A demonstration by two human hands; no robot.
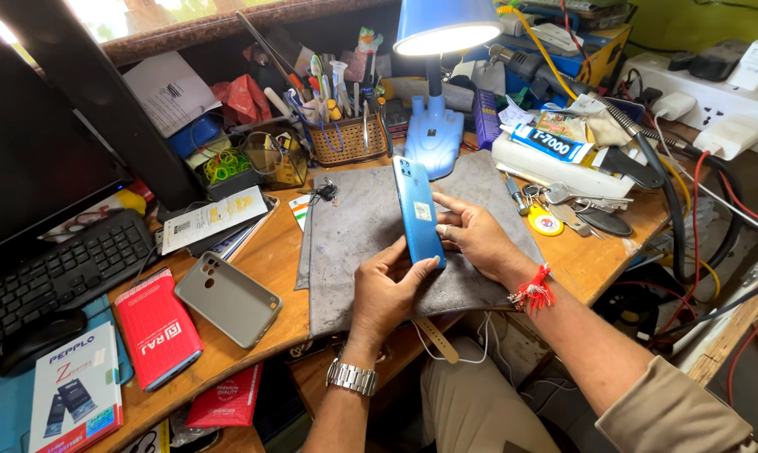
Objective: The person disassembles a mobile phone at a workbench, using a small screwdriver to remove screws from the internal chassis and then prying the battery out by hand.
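While both hands work over it, the wooden desk [265,252] spreads beneath them, and the grey work mat [354,226] lies directly under the hands. Far to the left of the left hand stand a dark monitor [35,159] and a black keyboard [56,273]. Beyond the hands, past the fingertips, a blue desk lamp [437,126] shines down, with a woven basket of tools [345,138] just left of it. To the left of the left hand, well apart, lie a red box [156,327] and a grey phone case [228,298], the case nearer the hand. To the right of the right hand rest a white tube box [555,168] and a bunch of keys with a yellow tag [547,220].

The blue phone [418,210] is held back-side up, raised above the mat between the two hands. The left hand [383,294], with a metal watch [351,376] on its wrist, curls its fingers and thumb around the phone's lower end, pinching it. The right hand [475,239], wearing a red thread band [531,294] at the wrist, lies against the phone's right edge, fingers close together and touching its side.
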